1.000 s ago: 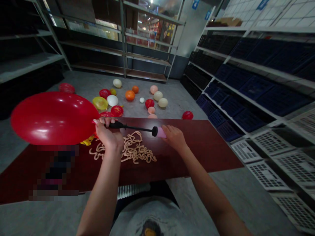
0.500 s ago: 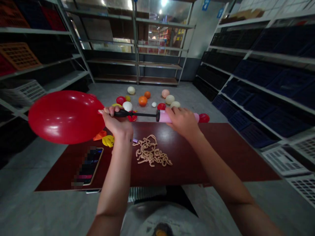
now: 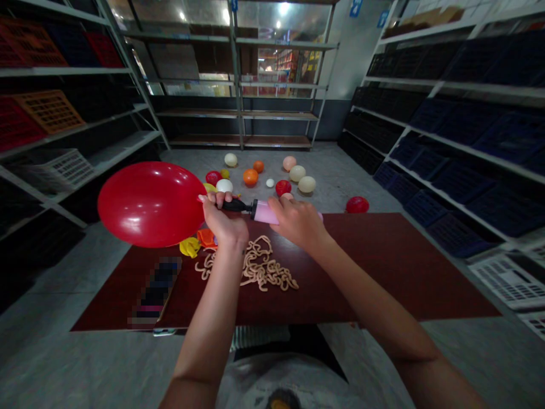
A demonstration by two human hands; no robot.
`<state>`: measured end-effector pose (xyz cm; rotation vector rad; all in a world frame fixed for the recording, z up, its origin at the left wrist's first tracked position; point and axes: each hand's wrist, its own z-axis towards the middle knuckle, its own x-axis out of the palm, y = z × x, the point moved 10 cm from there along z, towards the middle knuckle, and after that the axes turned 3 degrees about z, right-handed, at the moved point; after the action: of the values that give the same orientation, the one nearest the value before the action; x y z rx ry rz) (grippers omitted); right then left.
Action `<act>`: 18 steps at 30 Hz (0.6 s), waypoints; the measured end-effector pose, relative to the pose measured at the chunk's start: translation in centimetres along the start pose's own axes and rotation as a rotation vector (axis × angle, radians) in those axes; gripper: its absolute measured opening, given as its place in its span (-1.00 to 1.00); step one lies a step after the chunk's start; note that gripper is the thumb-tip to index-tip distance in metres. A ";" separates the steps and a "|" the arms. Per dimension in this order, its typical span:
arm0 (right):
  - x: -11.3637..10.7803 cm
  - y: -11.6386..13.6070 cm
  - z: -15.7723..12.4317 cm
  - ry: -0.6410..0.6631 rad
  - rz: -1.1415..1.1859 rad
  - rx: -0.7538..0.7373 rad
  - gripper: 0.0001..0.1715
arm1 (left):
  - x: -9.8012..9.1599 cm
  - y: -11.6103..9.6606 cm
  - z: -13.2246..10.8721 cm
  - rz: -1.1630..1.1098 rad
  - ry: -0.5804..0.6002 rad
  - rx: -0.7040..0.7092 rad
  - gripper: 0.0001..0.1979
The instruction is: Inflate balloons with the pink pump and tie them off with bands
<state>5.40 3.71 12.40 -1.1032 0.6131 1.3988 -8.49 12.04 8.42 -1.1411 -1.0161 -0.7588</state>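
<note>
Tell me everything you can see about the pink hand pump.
The hand pump is held roughly level above the dark red table. Its smooth, pink plastic-looking barrel ends in a black collar and a tapered black nozzle. The left hand grips the nozzle, where it meets the neck of the inflated red balloon. The right hand lies over the barrel's far end, with a little pink showing beyond it.

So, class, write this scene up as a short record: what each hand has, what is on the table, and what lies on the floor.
Left hand: holds the neck of a red inflated balloon at the black nozzle of a pink hand pump
Right hand: on the pump's pink barrel
Table: dark red top; beige tangle of thin cord-like balloons; limp yellow balloon; limp orange balloon; pixelated phone
Floor: scattered inflated balloons
</note>
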 end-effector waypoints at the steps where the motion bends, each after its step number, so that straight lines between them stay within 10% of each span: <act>1: 0.5 -0.3 -0.2 0.000 0.013 0.007 -0.70 | -0.2 0.1 0.1 0.008 -0.001 -0.003 -0.64; 18: 4.5 -5.7 -5.3 0.003 0.052 0.005 -0.60 | -3.0 -4.1 2.4 0.034 -0.041 0.062 -0.61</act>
<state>12.87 2.12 7.70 -1.0923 0.6506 1.4400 -13.87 13.26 7.33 -1.1218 -1.0454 -0.6747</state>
